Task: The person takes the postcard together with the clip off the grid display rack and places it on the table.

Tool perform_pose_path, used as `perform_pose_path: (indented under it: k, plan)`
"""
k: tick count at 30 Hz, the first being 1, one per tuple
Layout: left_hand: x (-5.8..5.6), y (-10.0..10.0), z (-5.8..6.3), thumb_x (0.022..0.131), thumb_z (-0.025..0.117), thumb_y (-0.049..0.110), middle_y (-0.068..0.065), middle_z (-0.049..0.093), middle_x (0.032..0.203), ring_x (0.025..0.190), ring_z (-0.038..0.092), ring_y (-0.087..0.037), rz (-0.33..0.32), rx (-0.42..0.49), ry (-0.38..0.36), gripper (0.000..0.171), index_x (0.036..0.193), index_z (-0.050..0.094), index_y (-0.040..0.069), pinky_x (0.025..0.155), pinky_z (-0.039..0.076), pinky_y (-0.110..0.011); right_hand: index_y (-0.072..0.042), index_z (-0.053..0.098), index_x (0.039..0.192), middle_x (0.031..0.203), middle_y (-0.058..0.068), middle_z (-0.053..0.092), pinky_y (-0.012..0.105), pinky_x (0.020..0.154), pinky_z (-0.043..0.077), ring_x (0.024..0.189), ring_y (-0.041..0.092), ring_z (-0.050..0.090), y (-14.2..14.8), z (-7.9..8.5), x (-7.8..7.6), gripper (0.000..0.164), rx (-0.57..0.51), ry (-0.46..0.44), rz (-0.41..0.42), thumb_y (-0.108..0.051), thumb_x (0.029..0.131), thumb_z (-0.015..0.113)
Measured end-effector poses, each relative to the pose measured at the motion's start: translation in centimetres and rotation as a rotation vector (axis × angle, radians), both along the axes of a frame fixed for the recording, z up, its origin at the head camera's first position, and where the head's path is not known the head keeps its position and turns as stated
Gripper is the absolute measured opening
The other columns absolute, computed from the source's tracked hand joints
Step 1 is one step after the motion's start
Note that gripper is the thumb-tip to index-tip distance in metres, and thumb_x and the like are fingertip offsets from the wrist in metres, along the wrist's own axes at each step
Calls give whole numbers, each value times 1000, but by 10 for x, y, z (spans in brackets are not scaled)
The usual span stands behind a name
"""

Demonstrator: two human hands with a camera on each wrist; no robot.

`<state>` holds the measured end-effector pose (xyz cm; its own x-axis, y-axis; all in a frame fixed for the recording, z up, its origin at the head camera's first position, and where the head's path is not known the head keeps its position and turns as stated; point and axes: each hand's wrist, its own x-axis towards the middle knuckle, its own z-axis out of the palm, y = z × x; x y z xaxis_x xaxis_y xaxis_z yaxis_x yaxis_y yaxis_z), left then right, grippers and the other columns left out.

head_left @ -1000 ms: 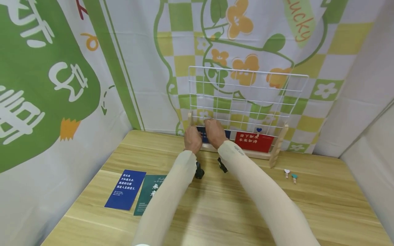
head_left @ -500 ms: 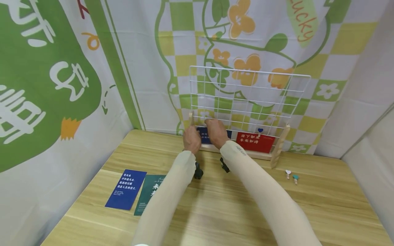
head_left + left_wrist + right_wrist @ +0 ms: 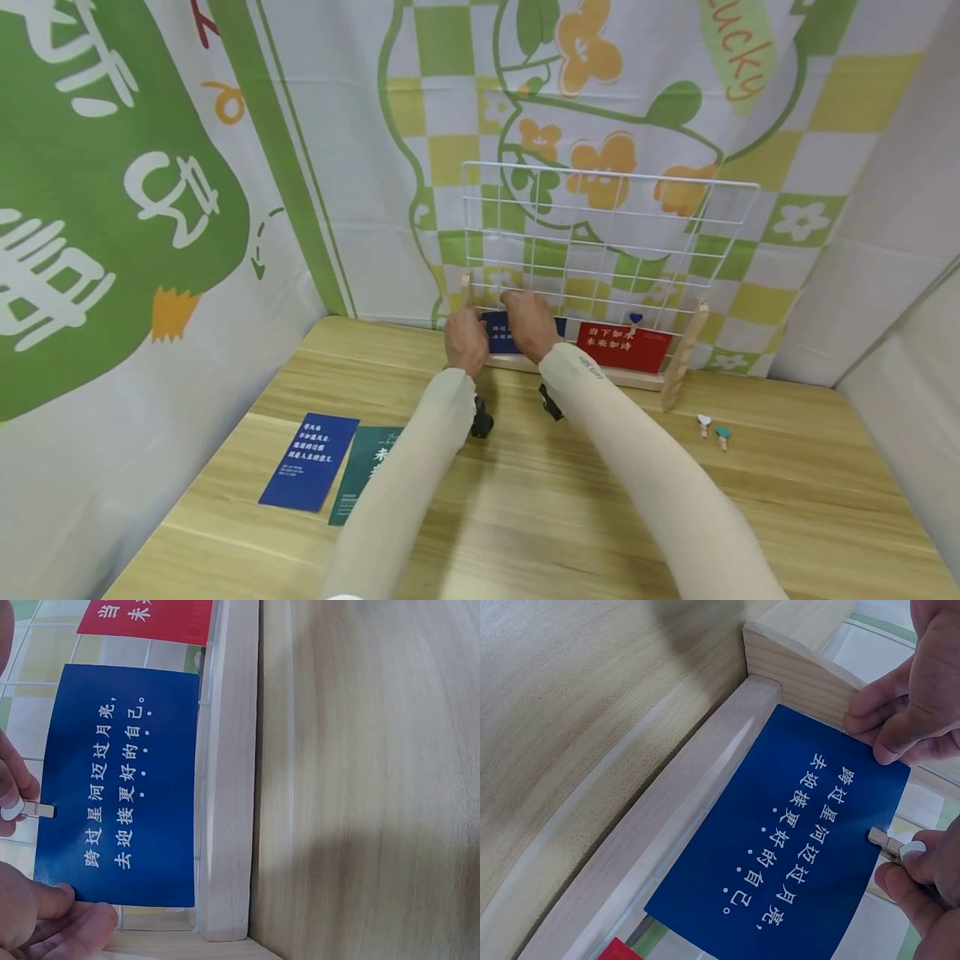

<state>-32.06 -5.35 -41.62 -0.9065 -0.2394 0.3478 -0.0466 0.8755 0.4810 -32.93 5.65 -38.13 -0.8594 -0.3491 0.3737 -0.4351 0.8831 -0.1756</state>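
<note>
A blue card (image 3: pixel 135 787) with white writing stands against the lower part of the white wire grid (image 3: pixel 600 208), just above the wooden base bar (image 3: pixel 229 780). My left hand (image 3: pixel 467 340) pinches one upper corner of this card between thumb and fingers. At the card's top edge, my right hand (image 3: pixel 531 325) pinches a small wooden clothespin (image 3: pixel 881 841) with a white piece on it. Its tip overlaps the card's edge. Beside the blue card, a red card (image 3: pixel 622 347) hangs from the grid by a clothespin with a blue heart (image 3: pixel 636 318).
On the wooden table (image 3: pixel 600 500), a flat blue card (image 3: pixel 309 462) and a green card (image 3: pixel 363 475) lie at the left, the green one partly behind my left sleeve. Two heart clothespins, one white (image 3: pixel 703 425) and one teal (image 3: pixel 723 437), lie at the right.
The head view shifts slightly. Both hands stay at the blue card, the left at its corner and the right at the clothespin, with hardly any movement.
</note>
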Motion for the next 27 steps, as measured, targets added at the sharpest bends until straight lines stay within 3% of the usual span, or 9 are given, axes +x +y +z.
perform_pose_path:
  k: [12,20,27]
  plan:
    - [2,-3,1,82,67,15,-13,71,82,80,67,-32,-29,13,14,11,77,70,6,70,52,-41,-6,68,92,84,9,70,33,58,51,75,23,67,1,2,3,18,17,14,3,1,89,52]
    - [4,-4,4,82,66,15,-13,71,82,79,67,-32,-30,28,-3,10,77,69,7,69,53,-41,-5,68,86,80,9,70,34,58,52,72,25,67,1,1,5,19,44,93,22,2,89,51]
    - [5,-6,5,80,67,13,-11,71,77,76,67,-32,-58,25,27,10,72,69,7,66,52,-41,-5,67,84,79,9,70,34,57,53,71,23,67,3,-6,6,17,30,156,40,1,89,52]
